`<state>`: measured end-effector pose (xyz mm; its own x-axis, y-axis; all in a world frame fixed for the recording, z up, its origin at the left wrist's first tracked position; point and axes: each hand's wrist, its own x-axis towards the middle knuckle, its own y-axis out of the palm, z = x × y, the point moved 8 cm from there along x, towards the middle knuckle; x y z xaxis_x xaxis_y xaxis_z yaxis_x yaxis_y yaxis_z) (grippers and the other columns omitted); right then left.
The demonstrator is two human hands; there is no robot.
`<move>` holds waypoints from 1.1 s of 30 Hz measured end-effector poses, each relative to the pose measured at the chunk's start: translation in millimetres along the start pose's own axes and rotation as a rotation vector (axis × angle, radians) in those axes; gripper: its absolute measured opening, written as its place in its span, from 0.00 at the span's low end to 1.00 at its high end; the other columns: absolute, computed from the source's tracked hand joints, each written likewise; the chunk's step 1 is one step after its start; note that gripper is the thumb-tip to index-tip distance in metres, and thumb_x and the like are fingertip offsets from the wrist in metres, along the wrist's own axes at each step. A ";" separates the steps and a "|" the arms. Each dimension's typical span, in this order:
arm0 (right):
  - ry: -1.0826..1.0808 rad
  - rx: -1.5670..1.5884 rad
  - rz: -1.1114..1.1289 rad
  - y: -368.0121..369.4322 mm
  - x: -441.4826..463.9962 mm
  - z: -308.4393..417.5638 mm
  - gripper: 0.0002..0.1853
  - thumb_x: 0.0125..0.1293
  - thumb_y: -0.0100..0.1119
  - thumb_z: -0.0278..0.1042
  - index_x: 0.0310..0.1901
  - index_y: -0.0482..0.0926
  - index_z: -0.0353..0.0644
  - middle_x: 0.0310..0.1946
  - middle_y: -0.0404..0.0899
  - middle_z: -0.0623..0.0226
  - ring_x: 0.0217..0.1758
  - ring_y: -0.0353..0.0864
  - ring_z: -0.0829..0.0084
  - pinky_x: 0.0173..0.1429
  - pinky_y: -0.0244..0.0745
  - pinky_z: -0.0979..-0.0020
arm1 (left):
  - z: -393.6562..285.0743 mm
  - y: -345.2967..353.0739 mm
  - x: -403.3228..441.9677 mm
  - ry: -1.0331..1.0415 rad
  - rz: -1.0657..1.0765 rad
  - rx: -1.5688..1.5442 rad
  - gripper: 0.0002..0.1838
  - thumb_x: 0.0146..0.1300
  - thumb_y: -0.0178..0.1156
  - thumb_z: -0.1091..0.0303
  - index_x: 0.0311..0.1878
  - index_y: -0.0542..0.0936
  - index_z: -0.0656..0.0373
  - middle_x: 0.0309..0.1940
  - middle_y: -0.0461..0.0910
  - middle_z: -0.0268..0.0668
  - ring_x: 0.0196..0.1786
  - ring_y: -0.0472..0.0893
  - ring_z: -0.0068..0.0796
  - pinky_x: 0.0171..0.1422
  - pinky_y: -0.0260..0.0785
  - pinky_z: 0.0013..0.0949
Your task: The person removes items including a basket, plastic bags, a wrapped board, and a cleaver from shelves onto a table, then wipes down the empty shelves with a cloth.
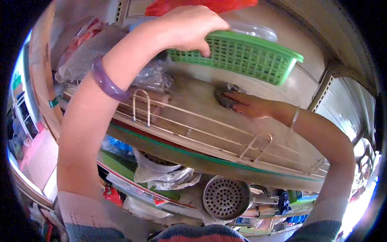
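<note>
Left hand [191, 27] gripping green basket [244, 57], latticed sides, solid rim

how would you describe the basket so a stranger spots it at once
Find the long shelf edged with a pale wire rail. Above it, near the top, the left hand grips a basket by its rim. Bright green, gridded sides set it apart from the crumpled clear plastic bags.

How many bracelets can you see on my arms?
2: a thick purple bangle around your left arm, and a thin pale band around your right wrist. Any under the sleeves would be hidden.
</note>
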<state>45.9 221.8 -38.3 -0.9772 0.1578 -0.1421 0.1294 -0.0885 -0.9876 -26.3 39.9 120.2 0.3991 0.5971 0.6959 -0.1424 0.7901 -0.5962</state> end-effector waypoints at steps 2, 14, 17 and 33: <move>-0.051 0.086 -0.050 -4.7 40.2 14.3 0.30 0.69 0.42 0.45 0.70 0.51 0.45 0.71 0.47 0.52 0.73 0.45 0.54 0.75 0.39 0.61 | 9.1 2.2 -0.6 -0.012 0.049 -0.075 0.26 0.37 0.68 0.72 0.46 0.78 0.61 0.37 0.80 0.49 0.44 0.79 0.48 0.48 0.70 0.45; -0.286 -0.107 -0.148 -10.2 193.4 35.6 0.25 0.68 0.44 0.40 0.64 0.62 0.42 0.65 0.60 0.56 0.68 0.57 0.59 0.70 0.52 0.63 | 0.5 -22.6 -19.6 -0.087 0.118 -0.246 0.23 0.43 0.67 0.73 0.47 0.78 0.61 0.39 0.80 0.51 0.46 0.79 0.46 0.50 0.70 0.43; -0.266 -0.040 -0.093 -9.7 118.9 75.0 0.24 0.67 0.46 0.40 0.62 0.66 0.42 0.63 0.63 0.53 0.66 0.61 0.57 0.67 0.57 0.61 | 5.5 -19.2 -15.7 -0.094 0.149 -0.295 0.21 0.44 0.67 0.73 0.46 0.79 0.61 0.38 0.80 0.51 0.44 0.79 0.47 0.48 0.69 0.44; -0.211 -0.375 -0.144 -20.7 131.3 81.0 0.24 0.66 0.45 0.43 0.60 0.65 0.40 0.58 0.63 0.49 0.62 0.63 0.53 0.67 0.58 0.58 | -7.1 -23.7 -22.4 -0.065 0.071 -0.231 0.20 0.43 0.67 0.74 0.43 0.79 0.64 0.37 0.80 0.51 0.44 0.79 0.47 0.47 0.69 0.43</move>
<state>-98.7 164.7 -31.2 -0.9976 -0.0653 -0.0237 0.0039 0.2883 -0.9575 -25.5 6.8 115.9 0.3356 0.6637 0.6685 0.0453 0.6974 -0.7152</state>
